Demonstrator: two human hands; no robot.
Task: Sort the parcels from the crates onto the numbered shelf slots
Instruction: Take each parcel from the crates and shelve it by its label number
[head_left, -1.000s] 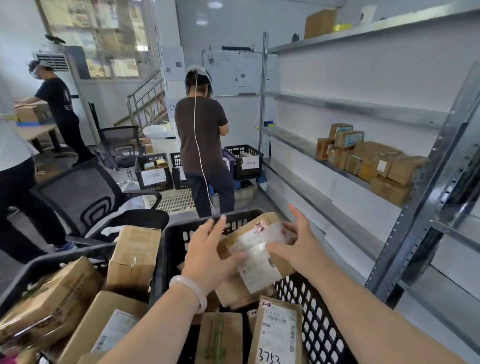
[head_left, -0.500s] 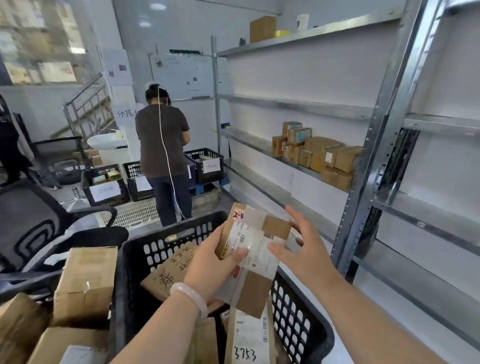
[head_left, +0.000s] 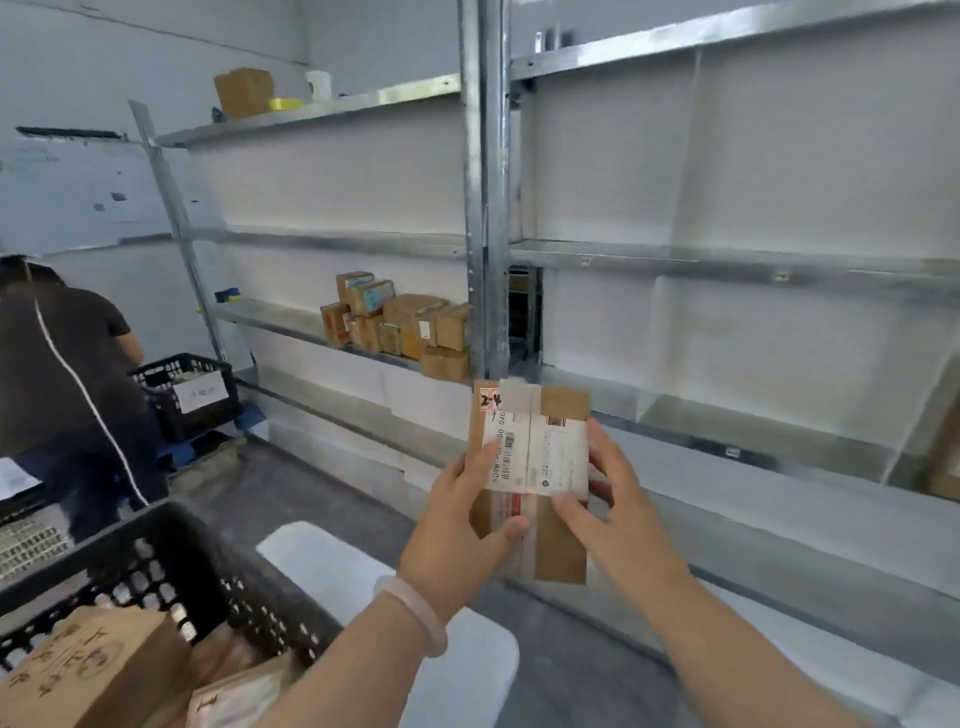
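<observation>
Head view: left hand (head_left: 457, 525) and right hand (head_left: 613, 514) grip parcel (head_left: 535, 457) clear of shelf (head_left: 727, 431).

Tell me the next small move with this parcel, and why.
Probably carry it toward the shelving and look for slot 2-4. The parcel is clear of the crate, held upright in the left hand and right hand, with "2-4" handwritten at its top corner.
</observation>
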